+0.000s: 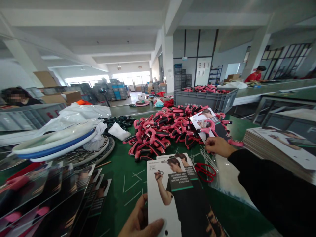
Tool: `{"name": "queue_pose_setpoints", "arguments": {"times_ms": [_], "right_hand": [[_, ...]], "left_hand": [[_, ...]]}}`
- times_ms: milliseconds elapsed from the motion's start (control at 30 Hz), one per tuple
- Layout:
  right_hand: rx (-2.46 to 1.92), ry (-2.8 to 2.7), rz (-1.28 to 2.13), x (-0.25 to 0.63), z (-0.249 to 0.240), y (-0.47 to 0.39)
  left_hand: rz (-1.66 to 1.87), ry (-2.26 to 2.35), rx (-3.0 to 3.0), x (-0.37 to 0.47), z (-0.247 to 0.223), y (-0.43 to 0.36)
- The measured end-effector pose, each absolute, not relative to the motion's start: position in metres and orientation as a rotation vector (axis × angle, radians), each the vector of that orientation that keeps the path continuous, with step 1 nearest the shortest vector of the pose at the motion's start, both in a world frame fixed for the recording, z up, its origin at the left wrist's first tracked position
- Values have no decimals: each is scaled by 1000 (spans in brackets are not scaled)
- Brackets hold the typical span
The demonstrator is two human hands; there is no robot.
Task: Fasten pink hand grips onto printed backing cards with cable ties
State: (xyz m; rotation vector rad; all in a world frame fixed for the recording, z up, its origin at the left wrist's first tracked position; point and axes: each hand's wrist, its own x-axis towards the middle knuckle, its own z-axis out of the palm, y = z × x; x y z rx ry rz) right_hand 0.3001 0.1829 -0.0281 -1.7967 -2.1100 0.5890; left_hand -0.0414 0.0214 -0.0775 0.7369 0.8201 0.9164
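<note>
My left hand point(144, 219) grips the lower left edge of a printed cardboard card point(160, 184) for a grip strengthener, its thumb on the front. A second card point(185, 159) shows behind it. My right hand point(219, 146) is closed above loose white plastic ties point(207, 158), by the lower edge of another card point(197, 121) leaning on the pile. Whatever its fingers hold is hidden. Ahead lies a heap of pink and black hand grips point(158, 130). Red-handled scissors point(207, 172) lie below my right hand.
Finished-looking carded grips point(71, 197) overlap at the left, near stacked round trays point(56, 144). A card stack point(278, 148) and a clear plastic bag point(232, 174) are on the right. Behind the heap stands a grey crate point(204, 98) of grips. Co-workers sit left and far right.
</note>
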Motion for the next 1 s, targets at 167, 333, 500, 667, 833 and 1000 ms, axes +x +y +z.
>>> {"name": "queue_pose_setpoints", "arguments": {"times_ms": [167, 333, 500, 667, 833, 1000], "right_hand": [[-1530, -1837, 984, 271, -29, 135], [-1271, -1642, 1407, 241, -20, 86], [-1186, -1607, 1787, 210, -11, 52], [-1170, -1783, 1931, 178, -14, 28], [-1235, -1825, 1925, 161, -13, 15], [-1245, -1737, 1976, 155, -10, 9]], "left_hand": [[879, 759, 756, -33, -78, 18], [861, 866, 908, -34, -74, 7], [1158, 1625, 1452, -36, -57, 0], [1151, 1322, 1342, -20, -34, 7], [1263, 1015, 1043, -14, -27, 15], [1252, 1018, 930, -12, -27, 9]]}}
